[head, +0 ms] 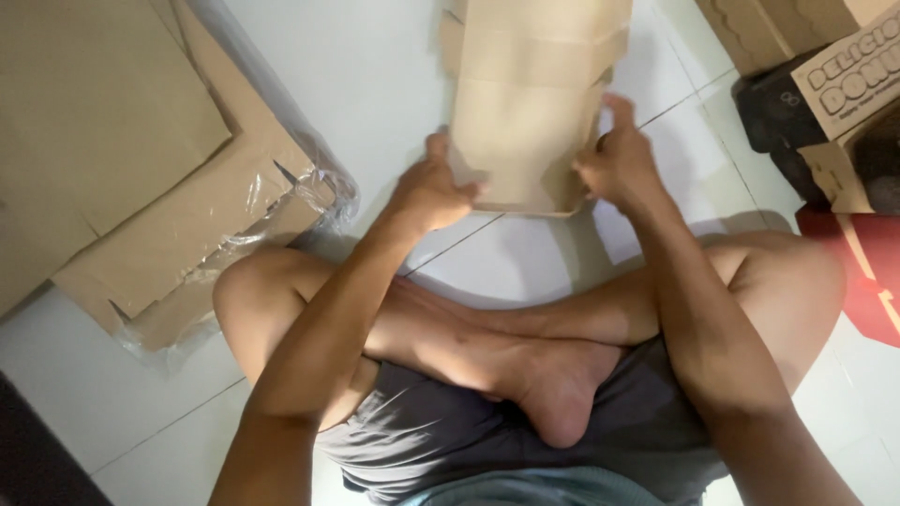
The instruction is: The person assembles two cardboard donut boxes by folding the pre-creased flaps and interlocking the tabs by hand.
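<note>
You sit cross-legged on a white tiled floor (366, 84), and everything here is placed against the flat cardboard box blank (530, 103) in front of your knees. Left of that blank, well apart from it, lies the largest thing in view: a stack of flat brown cardboard sheets (122, 178), partly wrapped in torn clear plastic film (300, 187) that bunches up on the side nearest the blank. Right of the blank, near the frame's edge, sits a pile of printed cardboard boxes (844, 84), with a dark one tucked under the top box and a red flat piece (867, 272) lying just below them, beside your right knee.

The blank itself is a creased, die-cut sheet of plain brown card with folded panels and side tabs, its near edge lifted off the floor and its far end running out of the top of the picture. Whether its far part rests on the floor you cannot tell.

Your left hand (433, 192) grips the blank's lower left edge, thumb on top and fingers curled underneath. Your right hand (619, 159) clasps the lower right edge, fingers wrapped round the side and one finger raised along the panel. So the blank sits between both hands, touching each, just beyond your crossed shins and bare foot (553, 384).
</note>
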